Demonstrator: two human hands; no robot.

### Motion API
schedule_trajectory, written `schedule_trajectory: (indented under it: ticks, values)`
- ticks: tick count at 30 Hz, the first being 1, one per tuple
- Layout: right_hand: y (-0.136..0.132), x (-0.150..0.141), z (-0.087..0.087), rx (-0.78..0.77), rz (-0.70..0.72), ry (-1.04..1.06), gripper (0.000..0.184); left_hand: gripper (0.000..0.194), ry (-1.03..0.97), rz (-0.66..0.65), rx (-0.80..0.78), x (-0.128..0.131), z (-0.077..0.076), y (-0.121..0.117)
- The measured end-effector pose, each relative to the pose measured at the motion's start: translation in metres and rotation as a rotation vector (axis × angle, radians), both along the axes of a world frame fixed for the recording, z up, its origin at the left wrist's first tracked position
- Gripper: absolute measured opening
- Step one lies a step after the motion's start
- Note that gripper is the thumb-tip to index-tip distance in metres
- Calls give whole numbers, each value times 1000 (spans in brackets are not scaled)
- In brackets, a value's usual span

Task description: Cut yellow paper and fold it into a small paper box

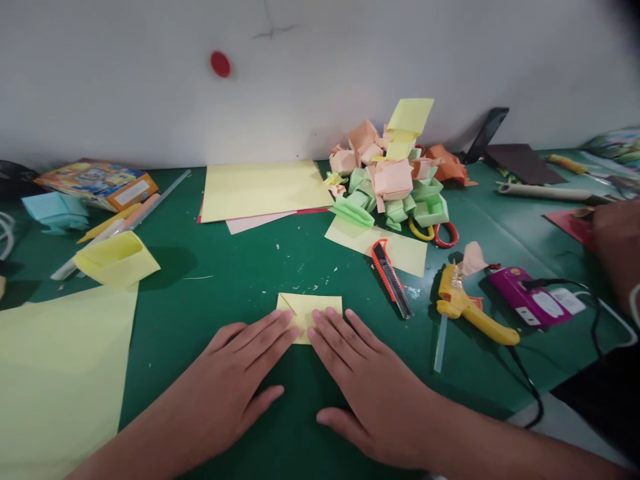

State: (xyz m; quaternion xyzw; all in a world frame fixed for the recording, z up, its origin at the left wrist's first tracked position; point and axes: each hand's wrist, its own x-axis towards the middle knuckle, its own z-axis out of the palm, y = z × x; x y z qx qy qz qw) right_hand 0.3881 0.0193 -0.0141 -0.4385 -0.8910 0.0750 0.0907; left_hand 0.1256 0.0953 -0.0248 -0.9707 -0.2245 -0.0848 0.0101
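Observation:
A small folded piece of yellow paper [313, 303] lies flat on the green table, with a slanting crease at its upper left corner. My left hand [237, 373] rests flat with its fingertips on the left part of the paper. From the other side my right hand [373, 380] lays its stretched fingers over the right part. Both thumbs are spread apart on the bare table. The fingertips cover the paper's lower half. Beyond the right hand lies a box cutter [391, 279] with an orange body, partly on a pale yellow paper strip [415, 251].
A yellow hot glue gun [473, 310] with its cord and a purple power adapter [530, 297] stand at right. Folded paper pieces [393, 180] are heaped by the wall. Yellow sheets [265, 190] lie behind, another sheet [60, 373] at left. Another person's hand [620, 240] is far right.

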Motion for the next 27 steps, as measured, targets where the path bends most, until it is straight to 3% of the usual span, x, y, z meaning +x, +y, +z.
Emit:
schedule_trajectory:
  ticks: [9,14,17,24,27]
  values:
    - [1,5,3,-77,-23,9,71,58,7,40,13,-1,11,-9]
    - [7,5,12,-131,-68,-1,50,29,-145,99,17,15,15,6]
    - [16,7,16,-95,-119,33,37,26,-138,73,39,29,16,25]
    - [47,7,15,-98,-169,118,19,21,-16,51,-196,48,24,51]
    - [55,5,13,-119,-180,136,18,11,21,105,-272,52,27,54]
